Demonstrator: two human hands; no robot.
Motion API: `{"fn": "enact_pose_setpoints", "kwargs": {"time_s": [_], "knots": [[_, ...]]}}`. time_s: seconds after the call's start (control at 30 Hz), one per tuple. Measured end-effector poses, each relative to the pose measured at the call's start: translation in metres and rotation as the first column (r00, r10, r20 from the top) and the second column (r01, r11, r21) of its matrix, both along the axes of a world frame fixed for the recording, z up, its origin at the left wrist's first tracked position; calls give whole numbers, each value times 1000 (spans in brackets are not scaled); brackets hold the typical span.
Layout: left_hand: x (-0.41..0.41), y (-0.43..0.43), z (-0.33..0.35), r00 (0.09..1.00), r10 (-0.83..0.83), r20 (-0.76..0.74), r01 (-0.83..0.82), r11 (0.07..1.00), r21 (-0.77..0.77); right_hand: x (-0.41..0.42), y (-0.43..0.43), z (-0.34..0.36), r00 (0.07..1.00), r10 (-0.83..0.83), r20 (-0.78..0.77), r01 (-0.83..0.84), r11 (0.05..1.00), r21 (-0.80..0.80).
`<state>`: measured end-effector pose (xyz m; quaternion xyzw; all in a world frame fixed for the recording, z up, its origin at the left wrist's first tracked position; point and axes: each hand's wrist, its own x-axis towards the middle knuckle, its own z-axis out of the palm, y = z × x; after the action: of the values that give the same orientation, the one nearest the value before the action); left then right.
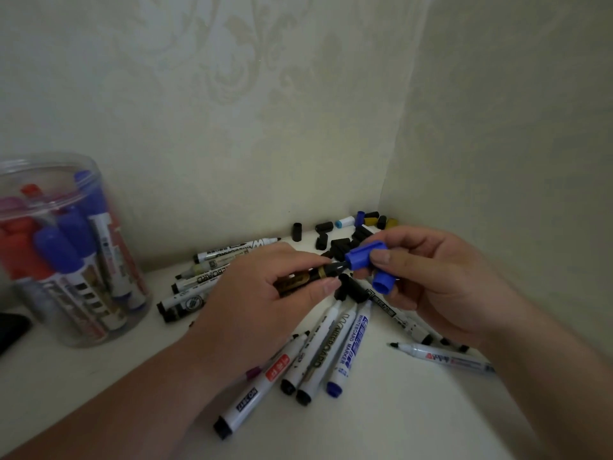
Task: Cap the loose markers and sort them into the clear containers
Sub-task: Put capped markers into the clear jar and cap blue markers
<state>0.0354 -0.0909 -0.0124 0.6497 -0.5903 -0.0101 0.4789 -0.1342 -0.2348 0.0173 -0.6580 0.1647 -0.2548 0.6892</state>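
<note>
My left hand (265, 293) grips a black-and-gold marker (308, 277), its bare tip pointing right. My right hand (441, 283) pinches a blue cap (363, 257) whose mouth sits right at that tip. A second blue cap (383, 283) is held lower in the same hand. Below the hands several uncapped whiteboard markers (331, 346) lie in a loose heap on the white tabletop (381, 410). A clear round container (63, 247) at the left holds several capped red and blue markers.
Several loose black, blue and yellowish caps (345, 234) lie in the corner where the two papered walls meet. More markers (212, 267) lie behind my left hand. One marker (444, 358) lies apart at the right. A dark object (11, 330) shows at the left edge.
</note>
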Motion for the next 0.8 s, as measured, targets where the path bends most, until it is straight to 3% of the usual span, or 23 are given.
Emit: {"fn": "enact_pose_setpoints", "kwargs": {"time_s": [0.2,0.37,0.57,0.8], "knots": [[5,-2,-3,996,-40,80,33,996,82,1,9,-1,991,-23,-134,-14,965,-262],[9,-2,-5,989,-60,139,43,992,118,-3,10,1,970,-89,-228,-38,864,-502],[10,0,-6,980,-38,194,24,997,71,0,17,3,956,-102,-274,-66,838,-542],[10,0,-4,965,-20,261,4,998,61,3,19,5,932,-137,-335,-45,875,-481]]}}
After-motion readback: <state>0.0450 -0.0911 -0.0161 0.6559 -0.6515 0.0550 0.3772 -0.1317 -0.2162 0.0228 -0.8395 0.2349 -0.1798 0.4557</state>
